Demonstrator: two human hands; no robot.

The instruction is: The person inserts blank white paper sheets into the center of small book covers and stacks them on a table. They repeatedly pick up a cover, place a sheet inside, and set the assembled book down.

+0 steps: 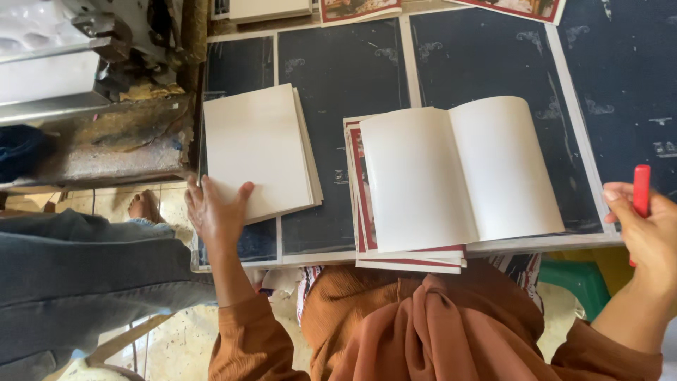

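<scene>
A dark work table (338, 85) with pale border strips fills the view, its near edge running across just above the person's lap. The left hand (215, 212) lies flat, fingers spread, on the near left corner of a stack of blank white sheets (257, 152); the stack's long axis runs away from the person, tilted slightly, and its near corner overhangs the table edge. The right hand (645, 233) is closed round a red marker (641, 194), held upright just off the table's right corner. Between the hands, an open blank booklet (458, 173) lies on red-edged covers (363, 212), spine pointing away. Bare table lies beyond both piles.
</scene>
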